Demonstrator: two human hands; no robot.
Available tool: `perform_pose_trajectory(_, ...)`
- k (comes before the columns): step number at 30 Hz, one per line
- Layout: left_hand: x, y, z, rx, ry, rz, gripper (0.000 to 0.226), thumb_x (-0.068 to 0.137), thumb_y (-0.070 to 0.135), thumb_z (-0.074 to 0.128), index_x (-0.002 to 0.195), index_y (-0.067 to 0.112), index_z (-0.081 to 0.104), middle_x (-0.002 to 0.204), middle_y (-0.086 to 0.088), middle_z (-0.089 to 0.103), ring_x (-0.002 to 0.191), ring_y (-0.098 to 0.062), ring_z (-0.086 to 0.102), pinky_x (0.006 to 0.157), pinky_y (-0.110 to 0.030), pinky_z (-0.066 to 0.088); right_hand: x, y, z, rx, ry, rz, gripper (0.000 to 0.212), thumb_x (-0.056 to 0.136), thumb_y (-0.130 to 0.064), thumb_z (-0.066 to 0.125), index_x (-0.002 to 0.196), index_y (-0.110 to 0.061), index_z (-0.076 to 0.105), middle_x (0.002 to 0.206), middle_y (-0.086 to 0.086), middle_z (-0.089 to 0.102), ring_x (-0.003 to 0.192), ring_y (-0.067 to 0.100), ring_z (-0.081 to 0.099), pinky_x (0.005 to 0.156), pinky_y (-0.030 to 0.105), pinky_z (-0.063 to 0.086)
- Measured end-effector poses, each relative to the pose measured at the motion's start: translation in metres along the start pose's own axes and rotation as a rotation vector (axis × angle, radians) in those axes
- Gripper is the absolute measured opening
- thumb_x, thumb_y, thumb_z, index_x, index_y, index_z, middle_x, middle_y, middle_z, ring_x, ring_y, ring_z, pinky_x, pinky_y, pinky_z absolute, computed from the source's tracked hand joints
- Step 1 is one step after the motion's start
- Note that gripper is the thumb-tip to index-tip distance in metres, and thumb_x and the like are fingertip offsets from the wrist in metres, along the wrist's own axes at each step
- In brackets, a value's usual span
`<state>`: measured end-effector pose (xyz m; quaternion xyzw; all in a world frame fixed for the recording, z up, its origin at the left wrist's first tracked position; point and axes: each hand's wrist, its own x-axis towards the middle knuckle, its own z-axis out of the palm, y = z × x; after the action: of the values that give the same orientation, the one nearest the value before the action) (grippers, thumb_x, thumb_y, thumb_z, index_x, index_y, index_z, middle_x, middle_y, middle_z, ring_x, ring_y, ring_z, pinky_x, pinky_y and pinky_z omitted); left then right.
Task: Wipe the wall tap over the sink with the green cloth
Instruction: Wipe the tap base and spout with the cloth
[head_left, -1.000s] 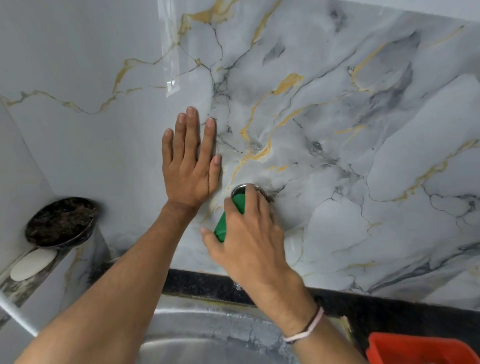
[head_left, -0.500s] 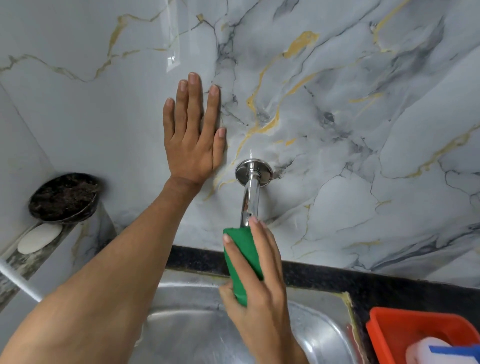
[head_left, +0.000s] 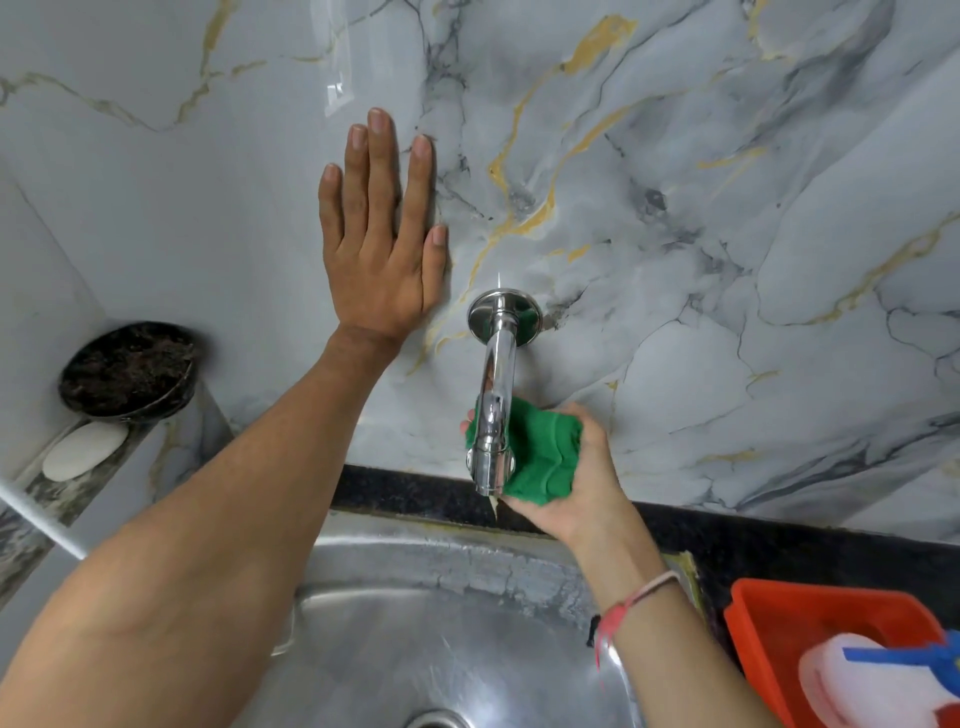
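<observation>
Since half a second ago I see my right hand (head_left: 571, 478) has turned palm-up, cupping the green cloth (head_left: 540, 457) under the tap (head_left: 496, 395) spout's lower end above the sink (head_left: 415, 639). My left hand (head_left: 382, 244) stays flat and spread on the marble wall (head_left: 727, 208), just beside the tap's flange.

Chrome wall tap (head_left: 496, 395) pointing down, crumpled green cloth (head_left: 540, 457) cupped beneath spout

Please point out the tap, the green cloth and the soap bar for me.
tap (head_left: 497, 384): head view, on the spout's middle.
green cloth (head_left: 545, 457): head view, on its centre fold.
soap bar (head_left: 83, 450): head view, on its top face.
</observation>
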<state>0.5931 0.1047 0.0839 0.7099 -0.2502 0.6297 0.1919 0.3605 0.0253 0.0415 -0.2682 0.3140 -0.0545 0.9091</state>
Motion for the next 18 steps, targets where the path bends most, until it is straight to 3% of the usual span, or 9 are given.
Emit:
perform_pose_trajectory(3, 0.0, 0.001, 0.001, 0.008, 0.008, 0.003, 0.062, 0.101, 0.033, 0.031, 0.159, 0.012, 0.035, 0.157, -0.027, 0.047, 0.15, -0.038, 0.035, 0.134, -0.039, 0.008, 0.008, -0.018, 0.003, -0.109, -0.011, 0.056, 0.076, 0.079, -0.041, 0.062, 0.149, -0.012, 0.053, 0.157, 0.021, 0.05, 0.146, 0.036, 0.046, 0.12, 0.053, 0.037)
perform_pose_trajectory(7, -0.001, 0.001, 0.001, 0.017, 0.002, -0.005, 0.062, 0.101, 0.033, 0.03, 0.159, 0.012, 0.035, 0.157, -0.027, 0.047, 0.15, -0.038, 0.035, 0.134, -0.039, 0.006, 0.02, -0.027, 0.0, -0.085, 0.016, 0.019, 0.064, 0.098, -0.049, 0.042, 0.143, -0.008, 0.058, 0.148, 0.024, 0.059, 0.138, 0.043, 0.054, 0.119, 0.059, 0.037)
perform_pose_trajectory(10, 0.0, 0.001, -0.001, 0.01, -0.002, -0.005, 0.062, 0.101, 0.033, 0.031, 0.158, 0.011, 0.036, 0.156, -0.027, 0.048, 0.15, -0.038, 0.036, 0.133, -0.042, 0.014, 0.019, -0.027, 0.022, -0.082, -0.136, 0.012, 0.065, 0.095, -0.046, 0.042, 0.143, -0.005, 0.059, 0.151, 0.027, 0.055, 0.139, 0.044, 0.053, 0.12, 0.058, 0.037)
perform_pose_trajectory(12, 0.002, 0.001, -0.002, 0.01, -0.003, -0.004, 0.062, 0.099, 0.033, 0.034, 0.157, 0.01, 0.038, 0.155, -0.027, 0.05, 0.148, -0.038, 0.037, 0.128, -0.047, 0.025, 0.017, -0.025, 0.04, -0.08, -0.264, -0.014, 0.064, 0.089, -0.044, 0.049, 0.131, 0.001, 0.067, 0.146, 0.029, 0.056, 0.125, 0.045, 0.064, 0.111, 0.059, 0.049)
perform_pose_trajectory(15, 0.001, 0.001, -0.003, -0.009, -0.004, -0.011, 0.062, 0.097, 0.032, 0.037, 0.155, 0.009, 0.041, 0.154, -0.028, 0.051, 0.147, -0.039, 0.038, 0.124, -0.051, 0.03, 0.016, -0.011, 0.042, -0.058, -0.324, -0.065, 0.06, 0.087, -0.047, 0.051, 0.114, 0.0, 0.078, 0.12, 0.029, 0.075, 0.099, 0.04, 0.077, 0.088, 0.05, 0.064)
perform_pose_trajectory(18, 0.0, 0.001, -0.001, -0.004, 0.009, -0.004, 0.063, 0.097, 0.032, 0.035, 0.155, 0.009, 0.041, 0.154, -0.028, 0.051, 0.147, -0.039, 0.038, 0.123, -0.052, 0.03, 0.015, 0.01, 0.02, -0.178, -0.324, -0.154, 0.059, 0.092, -0.052, 0.046, 0.117, -0.009, 0.078, 0.107, 0.02, 0.08, 0.096, 0.034, 0.078, 0.089, 0.045, 0.064)
